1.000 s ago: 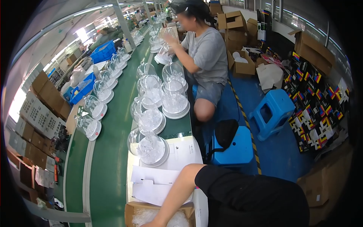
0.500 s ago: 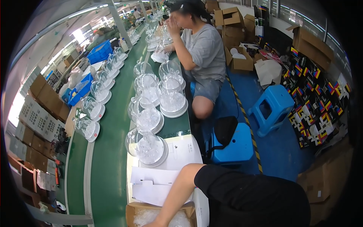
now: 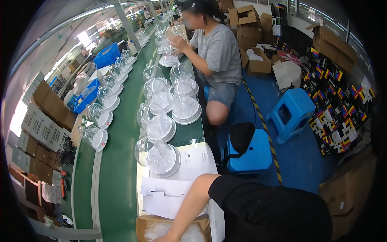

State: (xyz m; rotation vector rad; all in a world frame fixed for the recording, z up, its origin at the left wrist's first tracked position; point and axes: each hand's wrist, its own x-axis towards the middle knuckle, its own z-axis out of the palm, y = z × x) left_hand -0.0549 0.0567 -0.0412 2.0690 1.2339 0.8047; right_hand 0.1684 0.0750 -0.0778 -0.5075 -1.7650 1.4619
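Observation:
My right arm comes in from the lower right in a black sleeve and bends at the elbow over the bench edge. Its hand point(image 3: 163, 238) reaches down into an open cardboard box point(image 3: 141, 224) at the bottom edge. Clear, shredded-looking plastic pieces point(image 3: 191, 234) fill the box. The fingers are cut off by the frame, so what they touch is hidden. My left hand is not in view. Just beyond the box lie white paper sheets point(image 3: 165, 203). Past them stands the nearest clear dome on a round white base point(image 3: 163, 159), with clear pieces inside it.
Several more domes point(image 3: 185, 107) stand along the green bench point(image 3: 117, 173), with another row point(image 3: 94, 137) to the left. A co-worker point(image 3: 217, 52) sits farther up. Blue stools point(image 3: 252, 161), a black bag point(image 3: 240, 139) and cartons point(image 3: 336, 50) are on the right.
The co-worker's raised hands have come down from the head to the domes on the bench. My right arm stays at the box, and the view has shifted slightly.

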